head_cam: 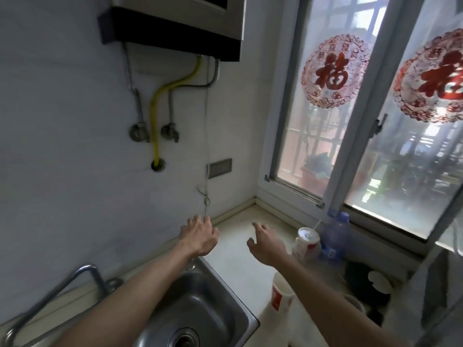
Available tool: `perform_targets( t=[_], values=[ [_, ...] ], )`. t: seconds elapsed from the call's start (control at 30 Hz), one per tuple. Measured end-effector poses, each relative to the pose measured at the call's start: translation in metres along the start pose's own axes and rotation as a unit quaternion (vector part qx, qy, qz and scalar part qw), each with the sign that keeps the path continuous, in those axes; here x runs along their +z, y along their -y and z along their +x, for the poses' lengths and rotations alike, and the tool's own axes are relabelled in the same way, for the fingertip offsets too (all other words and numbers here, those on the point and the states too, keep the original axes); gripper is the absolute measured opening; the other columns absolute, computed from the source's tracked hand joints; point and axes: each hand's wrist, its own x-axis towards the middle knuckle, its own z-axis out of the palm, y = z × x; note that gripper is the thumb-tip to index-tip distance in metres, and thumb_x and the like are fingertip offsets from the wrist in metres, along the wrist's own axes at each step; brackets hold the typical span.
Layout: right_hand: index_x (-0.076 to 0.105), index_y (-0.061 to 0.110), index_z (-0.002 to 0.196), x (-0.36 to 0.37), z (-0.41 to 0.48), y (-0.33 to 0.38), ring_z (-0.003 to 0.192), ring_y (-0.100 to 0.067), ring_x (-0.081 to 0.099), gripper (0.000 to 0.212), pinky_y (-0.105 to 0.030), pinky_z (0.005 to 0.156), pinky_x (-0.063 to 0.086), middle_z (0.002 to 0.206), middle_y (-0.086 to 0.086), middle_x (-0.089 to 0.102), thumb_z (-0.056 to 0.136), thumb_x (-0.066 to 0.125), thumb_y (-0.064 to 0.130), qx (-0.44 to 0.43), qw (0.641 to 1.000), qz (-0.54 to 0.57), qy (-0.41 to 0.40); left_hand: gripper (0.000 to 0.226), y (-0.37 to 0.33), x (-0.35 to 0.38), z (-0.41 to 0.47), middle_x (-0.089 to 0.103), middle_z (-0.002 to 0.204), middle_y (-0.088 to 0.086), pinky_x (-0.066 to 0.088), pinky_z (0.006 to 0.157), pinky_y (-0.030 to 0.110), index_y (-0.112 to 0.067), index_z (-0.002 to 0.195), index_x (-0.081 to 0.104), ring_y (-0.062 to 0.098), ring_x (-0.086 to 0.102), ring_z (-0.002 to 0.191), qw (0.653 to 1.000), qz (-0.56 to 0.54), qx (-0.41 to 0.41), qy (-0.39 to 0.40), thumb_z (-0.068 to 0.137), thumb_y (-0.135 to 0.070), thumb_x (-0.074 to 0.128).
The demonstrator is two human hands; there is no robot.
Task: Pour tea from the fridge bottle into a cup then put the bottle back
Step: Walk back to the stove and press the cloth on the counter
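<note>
Both hands are held out empty over the tabletop. The left hand hangs with its fingers loosely curled near the wall, gripping nothing. The right hand is spread open, fingers apart, also gripping nothing.

The paper cup stands upright on the tabletop just beside the sink, partly behind the right forearm. It is white with a red mark, thin-walled and tapered. Judged light and easily crushed or tipped; best steadied low on its wall rather than squeezed at the rim.

No tea bottle from the fridge is identifiable in this view, and no fridge is seen. A clear plastic bottle with a blue cap stands by the window, close beside a red-and-white can. Whether that bottle holds tea cannot be told; the frame is blurred there. A bottle of this kind is judged smooth, slightly yielding and possibly slippery if cold and wet; hold it around the middle of the body.

Materials: the tabletop is pale, smooth and hard. The sink is brushed steel with a round drain. The wall is plain white.

The pour is judged not yet begun.
</note>
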Motion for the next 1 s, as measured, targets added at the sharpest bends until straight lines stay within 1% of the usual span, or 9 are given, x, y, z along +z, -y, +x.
perform_targets(
  t=[0.1, 0.2, 0.27, 0.33, 0.47, 0.6, 0.8, 0.9, 1.0],
  values=[
    [0.032, 0.013, 0.145, 0.016, 0.005, 0.019, 0.128, -0.031, 0.042, 0.053, -0.044, 0.097, 0.046, 0.141, -0.011, 0.046, 0.096, 0.042, 0.031, -0.038, 0.999, 0.009, 0.014, 0.049, 0.025, 0.001, -0.016, 0.043, 0.138, 0.017, 0.037, 0.101, 0.045, -0.010, 0.135, 0.040, 0.032, 0.042, 0.125, 0.999, 0.014, -0.043, -0.010, 0.098, -0.040, 0.028],
    [0.025, 0.016, 0.149, 0.035, 0.003, 0.046, 0.131, -0.030, 0.040, 0.057, -0.044, 0.102, 0.044, 0.146, -0.009, 0.043, 0.098, 0.044, 0.033, -0.079, 0.995, 0.021, 0.050, 0.050, 0.059, 0.003, -0.039, 0.042, 0.140, 0.017, 0.036, 0.103, 0.045, -0.011, 0.137, 0.040, 0.033, 0.042, 0.126, 0.995, 0.023, -0.095, -0.017, 0.099, -0.041, 0.028],
    [0.027, 0.016, 0.148, 0.049, 0.003, 0.068, 0.133, -0.029, 0.039, 0.056, -0.045, 0.104, 0.043, 0.148, -0.009, 0.041, 0.097, 0.046, 0.032, -0.111, 0.991, 0.035, 0.072, 0.051, 0.082, 0.002, -0.057, 0.041, 0.140, 0.017, 0.035, 0.104, 0.046, -0.011, 0.137, 0.040, 0.034, 0.042, 0.127, 0.990, 0.015, -0.143, -0.015, 0.099, -0.041, 0.029],
    [0.030, 0.016, 0.145, 0.059, 0.002, 0.096, 0.133, -0.030, 0.039, 0.054, -0.046, 0.104, 0.043, 0.148, -0.010, 0.039, 0.096, 0.049, 0.031, -0.144, 0.985, 0.042, 0.087, 0.048, 0.104, -0.003, -0.077, 0.044, 0.137, 0.018, 0.036, 0.103, 0.046, -0.011, 0.132, 0.043, 0.035, 0.043, 0.127, 0.983, 0.012, -0.183, -0.017, 0.098, -0.041, 0.030],
    [0.032, 0.012, 0.145, 0.075, -0.008, 0.163, 0.133, -0.033, 0.040, 0.056, -0.039, 0.107, 0.037, 0.148, -0.013, 0.040, 0.094, 0.049, 0.026, -0.210, 0.971, 0.039, 0.103, 0.044, 0.142, -0.024, -0.129, 0.045, 0.134, 0.019, 0.036, 0.102, 0.046, -0.010, 0.128, 0.045, 0.036, 0.044, 0.124, 0.972, 0.021, -0.231, -0.045, 0.099, -0.039, 0.028],
    [0.032, 0.012, 0.146, 0.087, -0.039, 0.230, 0.133, -0.034, 0.040, 0.058, -0.039, 0.106, 0.037, 0.146, -0.014, 0.042, 0.092, 0.050, 0.026, -0.283, 0.952, 0.031, 0.111, 0.044, 0.190, -0.042, -0.186, 0.044, 0.132, 0.018, 0.037, 0.099, 0.048, -0.009, 0.126, 0.044, 0.035, 0.045, 0.121, 0.956, 0.022, -0.283, -0.078, 0.099, -0.039, 0.028],
    [0.034, 0.014, 0.143, 0.101, -0.104, 0.323, 0.130, -0.032, 0.042, 0.054, -0.040, 0.105, 0.039, 0.143, -0.011, 0.045, 0.093, 0.051, 0.026, -0.379, 0.917, 0.027, 0.117, 0.045, 0.245, -0.056, -0.270, 0.044, 0.133, 0.020, 0.039, 0.099, 0.048, -0.008, 0.129, 0.041, 0.034, 0.046, 0.119, 0.935, 0.022, -0.340, -0.096, 0.099, -0.039, 0.026],
    [0.030, 0.014, 0.146, 0.107, -0.139, 0.359, 0.133, -0.030, 0.039, 0.055, -0.041, 0.107, 0.037, 0.146, -0.010, 0.042, 0.096, 0.048, 0.026, -0.406, 0.905, 0.017, 0.128, 0.047, 0.272, -0.060, -0.318, 0.044, 0.134, 0.021, 0.038, 0.099, 0.049, -0.007, 0.129, 0.042, 0.036, 0.046, 0.120, 0.924, 0.027, -0.368, -0.102, 0.098, -0.039, 0.027],
    [0.025, 0.014, 0.149, 0.116, -0.172, 0.393, 0.138, -0.030, 0.033, 0.057, -0.043, 0.113, 0.032, 0.152, -0.008, 0.034, 0.099, 0.046, 0.029, -0.436, 0.887, 0.022, 0.149, 0.048, 0.303, -0.066, -0.369, 0.043, 0.135, 0.020, 0.038, 0.099, 0.048, -0.007, 0.131, 0.041, 0.034, 0.046, 0.121, 0.913, 0.029, -0.393, -0.102, 0.100, -0.039, 0.026]
  ],
)
